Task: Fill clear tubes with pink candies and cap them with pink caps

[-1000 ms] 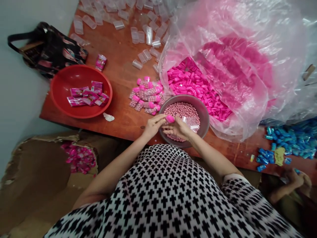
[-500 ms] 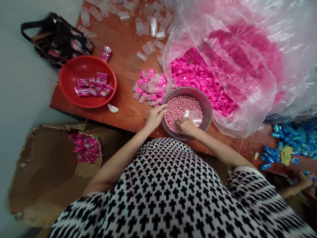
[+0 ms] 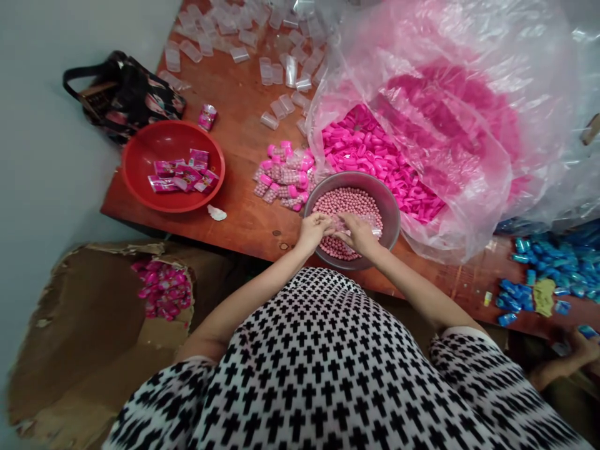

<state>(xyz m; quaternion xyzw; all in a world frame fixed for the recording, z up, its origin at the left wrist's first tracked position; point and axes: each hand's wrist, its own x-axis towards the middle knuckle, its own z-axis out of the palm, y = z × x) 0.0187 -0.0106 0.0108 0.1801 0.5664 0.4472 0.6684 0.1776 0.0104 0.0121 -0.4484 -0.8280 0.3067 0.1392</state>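
Over a grey bowl (image 3: 392, 219) of small pink balls (image 3: 344, 200), my two hands have come together. Between them is a small clear plastic container (image 3: 336, 223), partly covered by the fingers. My right hand (image 3: 360, 236) grips it from the right. At its left end, the closed fingers of my left hand (image 3: 313, 231) pinch it. More clear plastic (image 3: 375, 230) shows in the bowl beside my right hand. Left of the bowl lies a pile of filled containers with pink caps (image 3: 285, 172).
A plastic bag (image 3: 478, 219) of loose pink caps (image 3: 370, 147) stands behind the bowl. Empty clear containers (image 3: 239, 54) lie at the back. On the left are a red bowl (image 3: 135, 194) with pink packets and a handbag (image 3: 140, 100). Blue packets (image 3: 557, 259) and another person's hand (image 3: 581, 350) are right.
My left hand has moved right from the bowl's rim to meet my right hand. My right hand has lifted slightly out of the pink balls with the clear container.
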